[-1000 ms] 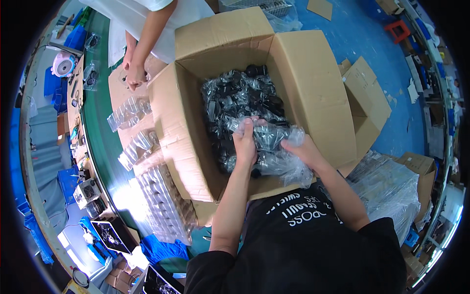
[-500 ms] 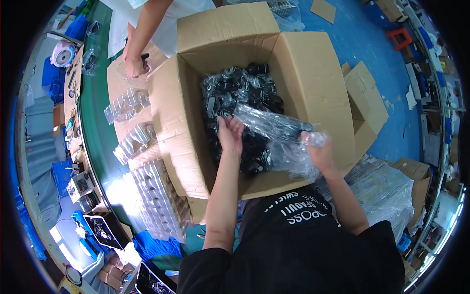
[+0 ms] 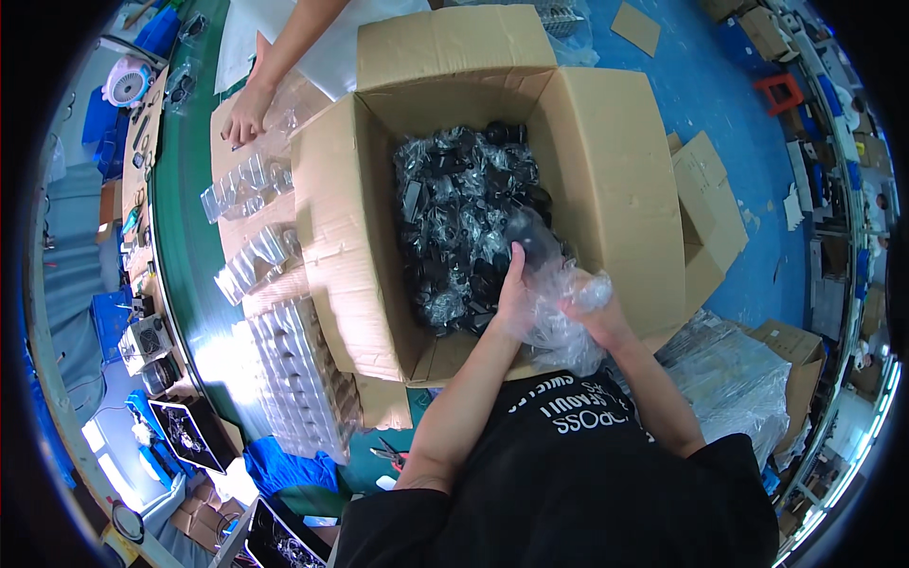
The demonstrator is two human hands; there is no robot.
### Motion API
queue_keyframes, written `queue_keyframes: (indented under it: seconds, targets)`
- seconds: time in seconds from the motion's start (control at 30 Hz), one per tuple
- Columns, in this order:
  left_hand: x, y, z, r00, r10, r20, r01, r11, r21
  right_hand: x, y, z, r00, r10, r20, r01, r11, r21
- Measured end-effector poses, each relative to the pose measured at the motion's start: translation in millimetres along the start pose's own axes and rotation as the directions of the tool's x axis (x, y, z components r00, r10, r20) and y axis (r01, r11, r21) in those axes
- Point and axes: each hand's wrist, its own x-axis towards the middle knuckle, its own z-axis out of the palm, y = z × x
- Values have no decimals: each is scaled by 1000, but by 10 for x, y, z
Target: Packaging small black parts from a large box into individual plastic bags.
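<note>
A big open cardboard box [image 3: 606,161] stands in front of me, filled with small black parts in clear bags [image 3: 454,218]. Over its near right corner both my hands hold one clear plastic bag [image 3: 559,317] with a black part at its top. My left hand [image 3: 513,289] grips the bag's left side and reaches up to the black part. My right hand [image 3: 592,308] bunches the bag's right side just above the box's near rim.
Left of the box, rows of clear plastic trays [image 3: 284,369] lie on a green belt [image 3: 180,246]. Another person's hand [image 3: 248,109] rests on cardboard at the far left. Pliers [image 3: 388,454] lie near me. More cartons [image 3: 786,350] and wrapped stock stand on the blue floor at right.
The clear bag was stretched wide between my hands half a second ago. Now my hands have come together and the bag is bunched over the box's near right corner.
</note>
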Motion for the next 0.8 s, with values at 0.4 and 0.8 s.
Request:
queue_keyframes:
  seconds: [0.4,0.8]
  targets:
    - [150,204,379,982,178,68,-172,675,718,-277,-166,-610,977,-20,-211,132,835,534]
    - [-297,-373,276,978,130,-162,141,158,977,-121,959,-3685,332,322,-887,700,547,460]
